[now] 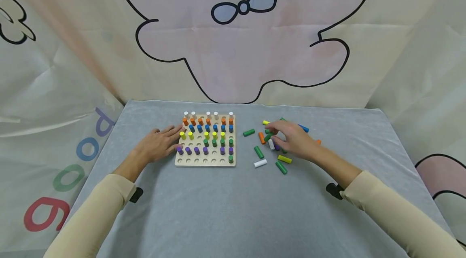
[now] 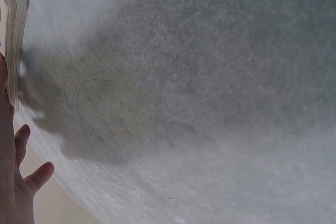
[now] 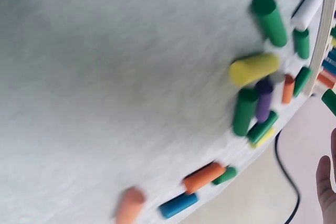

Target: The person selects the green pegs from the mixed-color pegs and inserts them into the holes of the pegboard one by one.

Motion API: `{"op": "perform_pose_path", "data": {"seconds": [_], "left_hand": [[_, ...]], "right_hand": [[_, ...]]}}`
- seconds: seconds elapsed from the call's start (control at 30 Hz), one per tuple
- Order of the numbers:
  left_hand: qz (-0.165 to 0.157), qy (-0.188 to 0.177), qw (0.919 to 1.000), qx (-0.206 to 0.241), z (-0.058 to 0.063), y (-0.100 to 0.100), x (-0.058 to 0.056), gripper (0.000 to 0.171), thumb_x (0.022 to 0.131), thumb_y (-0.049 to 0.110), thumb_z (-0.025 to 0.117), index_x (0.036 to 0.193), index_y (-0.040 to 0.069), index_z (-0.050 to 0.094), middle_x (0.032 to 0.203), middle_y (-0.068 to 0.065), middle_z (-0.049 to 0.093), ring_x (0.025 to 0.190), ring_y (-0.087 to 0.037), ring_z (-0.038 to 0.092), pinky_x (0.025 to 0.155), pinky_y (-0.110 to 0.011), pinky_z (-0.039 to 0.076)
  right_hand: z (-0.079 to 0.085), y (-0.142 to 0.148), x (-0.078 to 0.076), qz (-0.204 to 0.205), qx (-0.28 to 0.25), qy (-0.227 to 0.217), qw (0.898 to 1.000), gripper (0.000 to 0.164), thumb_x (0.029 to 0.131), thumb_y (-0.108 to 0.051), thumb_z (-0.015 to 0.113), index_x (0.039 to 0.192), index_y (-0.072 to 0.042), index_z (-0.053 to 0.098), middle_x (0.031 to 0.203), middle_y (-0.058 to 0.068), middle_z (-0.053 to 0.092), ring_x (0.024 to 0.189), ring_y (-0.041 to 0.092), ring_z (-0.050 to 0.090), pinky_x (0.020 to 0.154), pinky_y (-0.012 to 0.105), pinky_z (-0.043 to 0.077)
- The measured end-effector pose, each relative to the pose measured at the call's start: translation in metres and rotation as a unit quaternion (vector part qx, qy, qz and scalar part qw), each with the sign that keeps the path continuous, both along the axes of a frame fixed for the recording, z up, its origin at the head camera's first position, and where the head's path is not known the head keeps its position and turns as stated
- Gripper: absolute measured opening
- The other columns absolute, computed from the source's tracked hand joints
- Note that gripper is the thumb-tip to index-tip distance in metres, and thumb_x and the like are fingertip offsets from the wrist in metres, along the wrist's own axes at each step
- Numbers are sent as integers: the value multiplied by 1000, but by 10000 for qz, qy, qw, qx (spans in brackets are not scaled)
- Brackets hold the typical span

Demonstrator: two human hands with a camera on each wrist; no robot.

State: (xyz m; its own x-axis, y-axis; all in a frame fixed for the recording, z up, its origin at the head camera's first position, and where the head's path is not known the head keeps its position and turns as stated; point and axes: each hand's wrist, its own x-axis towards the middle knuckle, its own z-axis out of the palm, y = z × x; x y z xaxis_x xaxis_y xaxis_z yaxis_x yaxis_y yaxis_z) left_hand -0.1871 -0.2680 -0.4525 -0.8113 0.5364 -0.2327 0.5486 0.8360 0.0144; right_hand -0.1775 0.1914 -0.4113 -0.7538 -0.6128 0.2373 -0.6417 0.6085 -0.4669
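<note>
A wooden pegboard [image 1: 218,162] lies flat on the table, with rows of white, orange, blue, yellow, green and purple pegs standing in its holes. My left hand [image 1: 160,144] rests at the board's left edge, fingers stretched out and fingertips right at the rim. In the left wrist view part of that left hand [image 2: 20,182] shows beside the board's edge [image 2: 18,35]. Over the loose pegs on the right, my right hand [image 1: 291,138] pinches a green peg [image 1: 268,137] between thumb and fingers. The right wrist view catches this green peg [image 3: 329,100] at its right border.
Loose pegs lie scattered right of the board, among them a white peg [image 1: 260,163], a yellow peg [image 1: 284,159], a blue peg [image 1: 303,128] and several green ones. Grey cloth covers the table [image 1: 233,209]. A printed curtain [image 1: 240,47] hangs behind it.
</note>
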Motion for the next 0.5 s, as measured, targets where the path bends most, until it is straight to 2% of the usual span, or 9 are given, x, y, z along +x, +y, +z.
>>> {"op": "perform_pose_path", "data": {"seconds": [0.4, 0.5], "left_hand": [[3, 32, 10000, 88, -1, -1, -1, 67, 104, 48, 43, 156, 7, 31, 162, -14, 26, 145, -39, 30, 105, -66, 35], [1, 20, 10000, 92, -1, -1, 0, 67, 104, 48, 43, 156, 7, 31, 162, -14, 25, 145, -39, 30, 105, -65, 35]], "right_hand": [[9, -54, 8, 365, -115, 83, 9992, 36, 90, -12, 75, 124, -7, 66, 105, 1, 71, 92, 16, 64, 73, 33, 55], [10, -64, 9, 441, -130, 120, 9989, 36, 90, -15, 76, 124, -8, 66, 107, 1, 71, 94, 15, 63, 76, 29, 55]]}}
